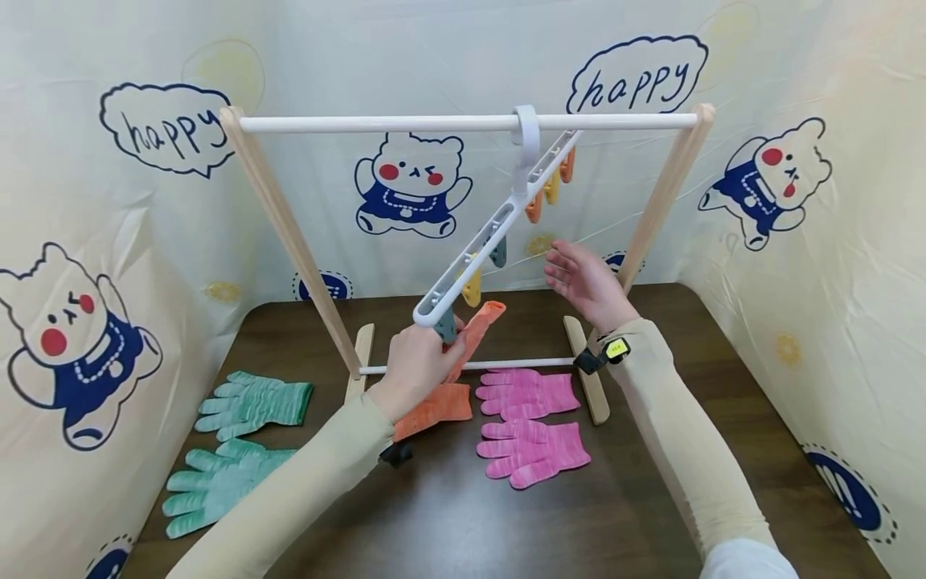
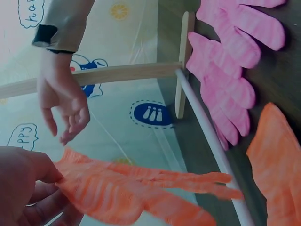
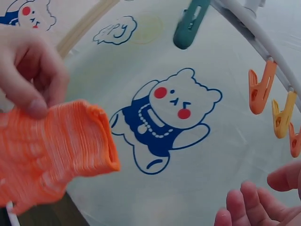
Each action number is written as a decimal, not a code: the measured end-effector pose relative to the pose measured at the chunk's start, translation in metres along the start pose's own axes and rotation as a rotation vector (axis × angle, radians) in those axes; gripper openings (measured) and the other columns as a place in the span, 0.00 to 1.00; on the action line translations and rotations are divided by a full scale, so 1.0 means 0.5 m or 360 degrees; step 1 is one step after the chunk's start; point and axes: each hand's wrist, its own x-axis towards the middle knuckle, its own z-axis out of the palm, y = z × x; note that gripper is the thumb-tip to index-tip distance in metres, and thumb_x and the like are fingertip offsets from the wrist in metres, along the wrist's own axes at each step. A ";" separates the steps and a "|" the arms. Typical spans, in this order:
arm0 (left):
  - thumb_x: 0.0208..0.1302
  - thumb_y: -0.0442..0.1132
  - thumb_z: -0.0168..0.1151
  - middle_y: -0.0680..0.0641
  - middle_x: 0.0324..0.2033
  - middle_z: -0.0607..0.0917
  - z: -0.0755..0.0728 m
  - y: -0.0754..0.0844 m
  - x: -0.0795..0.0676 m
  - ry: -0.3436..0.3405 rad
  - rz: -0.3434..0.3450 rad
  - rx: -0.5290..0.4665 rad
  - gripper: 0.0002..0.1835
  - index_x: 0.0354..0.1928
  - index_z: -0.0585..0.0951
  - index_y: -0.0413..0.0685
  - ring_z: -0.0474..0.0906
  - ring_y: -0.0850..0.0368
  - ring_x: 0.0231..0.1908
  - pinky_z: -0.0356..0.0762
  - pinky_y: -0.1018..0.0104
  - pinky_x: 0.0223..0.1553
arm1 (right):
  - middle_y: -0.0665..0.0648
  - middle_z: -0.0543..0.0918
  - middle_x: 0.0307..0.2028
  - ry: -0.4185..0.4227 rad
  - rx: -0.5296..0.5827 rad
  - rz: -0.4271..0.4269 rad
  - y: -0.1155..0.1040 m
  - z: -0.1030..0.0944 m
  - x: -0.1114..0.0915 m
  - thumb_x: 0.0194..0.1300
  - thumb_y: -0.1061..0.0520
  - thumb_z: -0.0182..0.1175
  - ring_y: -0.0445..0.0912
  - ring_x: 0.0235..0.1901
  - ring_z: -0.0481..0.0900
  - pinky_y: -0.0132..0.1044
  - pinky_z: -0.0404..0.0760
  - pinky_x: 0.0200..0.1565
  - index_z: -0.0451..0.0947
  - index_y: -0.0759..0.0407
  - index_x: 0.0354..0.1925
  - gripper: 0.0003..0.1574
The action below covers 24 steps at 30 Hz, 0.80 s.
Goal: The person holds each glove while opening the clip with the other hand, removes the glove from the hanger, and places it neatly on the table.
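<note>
My left hand (image 1: 415, 366) pinches an orange knit glove (image 1: 473, 331) by its edge, just under the near end of a white clip hanger (image 1: 470, 261). In the left wrist view the glove's fingers (image 2: 188, 181) hang away from my grip; its ribbed cuff (image 3: 89, 141) shows in the right wrist view. A grey-green clip (image 1: 445, 326) sits right beside my left fingers. To the right of the hanger, my right hand (image 1: 589, 285) is raised with loosely bent fingers and holds nothing. Yellow, orange and grey-green clips line the hanger, including a yellow clip (image 1: 472, 288).
The hanger hooks over the white top bar (image 1: 376, 124) of a wooden-legged rack. A second orange glove (image 1: 441, 404) lies below, partly hidden by my left arm. Pink gloves (image 1: 531, 450) lie to its right and green gloves (image 1: 253, 402) to its left on the brown table (image 1: 694, 482).
</note>
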 end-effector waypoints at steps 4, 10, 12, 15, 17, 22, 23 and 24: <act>0.69 0.38 0.66 0.53 0.18 0.71 -0.024 -0.003 -0.018 -0.0058 -0.0048 0.0067 0.07 0.31 0.80 0.48 0.69 0.59 0.18 0.67 0.65 0.18 | 0.50 0.82 0.38 -0.0051 -0.0118 0.0010 0.018 -0.008 -0.014 0.81 0.52 0.54 0.46 0.42 0.78 0.36 0.79 0.49 0.75 0.54 0.50 0.08; 0.68 0.38 0.67 0.54 0.25 0.78 -0.055 -0.008 -0.053 -0.0126 -0.0022 0.0131 0.02 0.37 0.84 0.50 0.71 0.59 0.25 0.72 0.66 0.24 | 0.50 0.82 0.38 -0.0118 -0.0280 0.0032 0.040 -0.021 -0.036 0.82 0.51 0.52 0.45 0.40 0.78 0.35 0.79 0.49 0.76 0.54 0.52 0.10; 0.67 0.39 0.68 0.54 0.28 0.82 -0.064 -0.011 -0.066 -0.0136 0.0003 0.0144 0.03 0.40 0.85 0.50 0.73 0.60 0.27 0.74 0.67 0.26 | 0.50 0.82 0.38 -0.0139 -0.0315 0.0038 0.046 -0.025 -0.042 0.82 0.51 0.52 0.44 0.40 0.78 0.35 0.79 0.48 0.76 0.54 0.52 0.11; 0.66 0.39 0.69 0.52 0.31 0.85 -0.078 -0.013 -0.085 -0.0146 0.0042 0.0196 0.04 0.41 0.86 0.50 0.76 0.59 0.28 0.76 0.68 0.27 | 0.50 0.82 0.38 -0.0163 -0.0345 0.0056 0.055 -0.031 -0.049 0.82 0.51 0.51 0.44 0.39 0.79 0.35 0.79 0.48 0.76 0.55 0.51 0.11; 0.65 0.39 0.70 0.51 0.31 0.86 -0.086 -0.013 -0.097 -0.0155 0.0070 0.0241 0.04 0.41 0.86 0.50 0.77 0.59 0.28 0.76 0.68 0.26 | 0.51 0.81 0.38 -0.0167 -0.0363 0.0068 0.062 -0.036 -0.052 0.83 0.51 0.51 0.44 0.38 0.79 0.35 0.80 0.47 0.76 0.56 0.51 0.12; 0.62 0.40 0.75 0.52 0.31 0.86 -0.101 -0.011 -0.127 -0.0172 0.0192 0.0364 0.08 0.40 0.87 0.49 0.78 0.58 0.28 0.80 0.66 0.27 | 0.51 0.81 0.38 -0.0148 -0.0398 0.0115 0.074 -0.047 -0.058 0.83 0.50 0.51 0.44 0.39 0.79 0.34 0.81 0.46 0.73 0.58 0.54 0.14; 0.61 0.40 0.75 0.52 0.31 0.86 -0.102 -0.009 -0.134 -0.0167 0.0242 0.0400 0.08 0.40 0.87 0.49 0.79 0.57 0.29 0.81 0.65 0.28 | 0.51 0.81 0.38 -0.0138 -0.0402 0.0124 0.076 -0.048 -0.060 0.83 0.50 0.51 0.44 0.39 0.79 0.34 0.81 0.46 0.73 0.58 0.55 0.14; 0.60 0.40 0.76 0.52 0.31 0.86 -0.102 -0.008 -0.142 -0.0161 0.0299 0.0444 0.08 0.40 0.87 0.49 0.79 0.57 0.29 0.82 0.64 0.29 | 0.51 0.81 0.38 -0.0137 -0.0409 0.0133 0.077 -0.050 -0.061 0.83 0.50 0.51 0.44 0.40 0.79 0.33 0.81 0.46 0.73 0.58 0.55 0.14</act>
